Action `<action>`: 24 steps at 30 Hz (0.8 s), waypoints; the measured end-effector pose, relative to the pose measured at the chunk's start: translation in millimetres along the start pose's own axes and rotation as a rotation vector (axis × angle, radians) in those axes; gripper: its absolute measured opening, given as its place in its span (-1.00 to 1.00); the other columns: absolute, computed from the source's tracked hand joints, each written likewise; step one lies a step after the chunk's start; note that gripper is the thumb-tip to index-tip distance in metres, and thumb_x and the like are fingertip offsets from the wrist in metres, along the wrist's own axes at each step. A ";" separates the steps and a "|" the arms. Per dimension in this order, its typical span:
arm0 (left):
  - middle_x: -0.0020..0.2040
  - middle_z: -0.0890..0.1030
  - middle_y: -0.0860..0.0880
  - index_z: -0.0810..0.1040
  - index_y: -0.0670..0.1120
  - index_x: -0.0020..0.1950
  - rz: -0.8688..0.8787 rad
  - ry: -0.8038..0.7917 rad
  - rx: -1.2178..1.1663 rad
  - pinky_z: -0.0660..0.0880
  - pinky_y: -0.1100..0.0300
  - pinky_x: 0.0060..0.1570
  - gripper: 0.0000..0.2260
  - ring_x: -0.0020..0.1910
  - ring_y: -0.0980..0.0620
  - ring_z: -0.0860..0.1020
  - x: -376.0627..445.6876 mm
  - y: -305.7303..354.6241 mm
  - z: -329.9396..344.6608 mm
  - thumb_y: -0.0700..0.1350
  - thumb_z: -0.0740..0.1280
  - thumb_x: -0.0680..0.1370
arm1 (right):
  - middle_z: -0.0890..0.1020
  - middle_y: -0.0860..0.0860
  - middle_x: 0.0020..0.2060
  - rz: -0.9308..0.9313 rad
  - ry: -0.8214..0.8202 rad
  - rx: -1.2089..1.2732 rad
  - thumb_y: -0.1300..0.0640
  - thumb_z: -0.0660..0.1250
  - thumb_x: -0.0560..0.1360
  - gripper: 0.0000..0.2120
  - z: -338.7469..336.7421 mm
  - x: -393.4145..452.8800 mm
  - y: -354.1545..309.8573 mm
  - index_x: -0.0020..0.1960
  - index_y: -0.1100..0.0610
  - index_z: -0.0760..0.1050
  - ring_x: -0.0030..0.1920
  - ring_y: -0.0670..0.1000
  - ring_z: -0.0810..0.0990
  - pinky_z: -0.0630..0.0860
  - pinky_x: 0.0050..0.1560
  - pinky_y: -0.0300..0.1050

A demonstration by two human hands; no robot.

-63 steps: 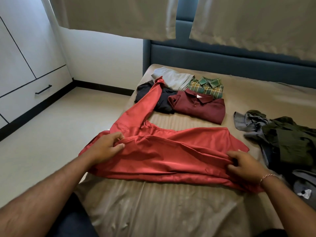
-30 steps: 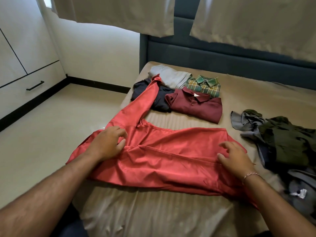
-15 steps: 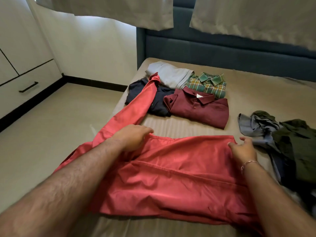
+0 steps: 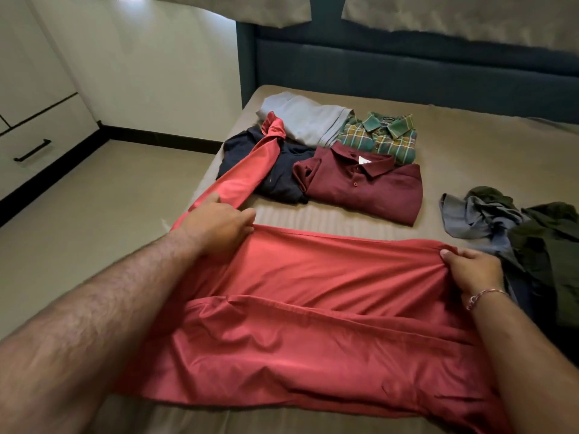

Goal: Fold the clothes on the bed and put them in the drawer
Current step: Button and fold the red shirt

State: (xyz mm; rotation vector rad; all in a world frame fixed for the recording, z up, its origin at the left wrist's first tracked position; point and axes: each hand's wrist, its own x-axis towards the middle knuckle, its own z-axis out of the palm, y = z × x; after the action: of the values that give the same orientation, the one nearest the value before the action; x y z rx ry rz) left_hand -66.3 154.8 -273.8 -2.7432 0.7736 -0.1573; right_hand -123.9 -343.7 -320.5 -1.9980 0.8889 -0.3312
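- A red shirt [image 4: 313, 324] is spread flat across the near part of the bed [image 4: 470, 145], over the tan striped sheet.
- The left hand [image 4: 219, 225] is placed at the shirt's far-left corner, at the base of the sleeve; the fingers are curled round the fabric edge, and the cloth is gripped there.
- The left forearm is extended from the lower left of the view, diagonally over the shirt's left side.
- The right hand [image 4: 470, 270] is placed at the shirt's far-right corner; the fabric is bunched and pinched between thumb and curled fingers.
- A thin bracelet [image 4: 484, 297] is worn on the right wrist; the right forearm is extended from the lower right.
- The far edge of the shirt is drawn taut between the two hands.
- One red sleeve [image 4: 250, 164] is stretched away from the left hand, lying across a folded navy garment [image 4: 282, 180].
- Beside the navy garment are set a folded maroon polo [image 4: 363, 186], a folded green plaid shirt [image 4: 380, 136] and a folded grey garment [image 4: 307, 119], touching one another.
- An unfolded heap of grey and olive clothes [image 4: 526, 233] is noted on the bed just beyond the right hand.
- A white drawer front with a black handle [image 4: 33, 150] is seen at the left, across the floor.
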 end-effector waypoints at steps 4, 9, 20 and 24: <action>0.03 0.69 0.09 0.50 0.10 0.08 -0.064 -0.069 0.134 0.26 -0.11 0.23 -0.71 0.11 0.00 0.62 -3.2 -7.9 -10.1 0.25 0.13 0.64 | 0.75 0.20 -0.01 0.019 0.094 -0.033 0.07 0.53 0.48 -0.74 -14.5 -6.7 2.1 0.09 0.20 0.72 0.02 0.19 0.70 0.60 0.21 0.08; 0.04 0.68 0.11 0.54 0.10 0.06 -0.275 0.036 0.163 0.27 -0.12 0.19 -0.85 0.08 0.02 0.63 -12.0 -7.0 -23.9 0.00 0.19 0.60 | 0.73 0.20 -0.06 0.027 0.165 -0.060 0.05 0.51 0.48 -0.83 -22.2 -18.1 -15.4 0.02 0.12 0.73 -0.05 0.27 0.71 0.63 0.15 0.12; -0.26 0.69 -0.07 0.63 -0.07 -0.17 -0.259 0.230 0.002 0.28 -0.16 0.45 -0.81 -0.28 -0.14 0.67 -66.4 -1.3 -32.1 0.02 0.52 0.35 | 0.67 0.10 -0.12 -0.191 0.019 0.232 0.31 0.45 0.55 -0.88 -73.2 -72.5 -14.8 -0.09 0.17 0.54 -0.40 -0.15 0.62 0.62 -0.30 -0.23; -0.28 0.68 -0.04 0.71 -0.05 -0.16 -0.199 0.280 0.019 -0.21 -0.04 0.61 -0.68 -0.22 -0.13 0.67 -98.0 1.4 -34.8 0.15 0.31 0.38 | 0.67 -0.03 -0.31 -0.198 -0.199 0.418 0.47 0.29 0.60 -0.70 -98.7 -98.9 -1.4 0.12 0.08 0.44 -0.41 -0.11 0.66 0.61 -0.41 -0.26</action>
State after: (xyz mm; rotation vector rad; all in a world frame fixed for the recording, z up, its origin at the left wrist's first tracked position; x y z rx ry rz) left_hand -156.6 196.8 -243.7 -2.8104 0.5572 -0.5976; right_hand -246.2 -336.0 -253.4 -1.6936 0.4529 -0.3868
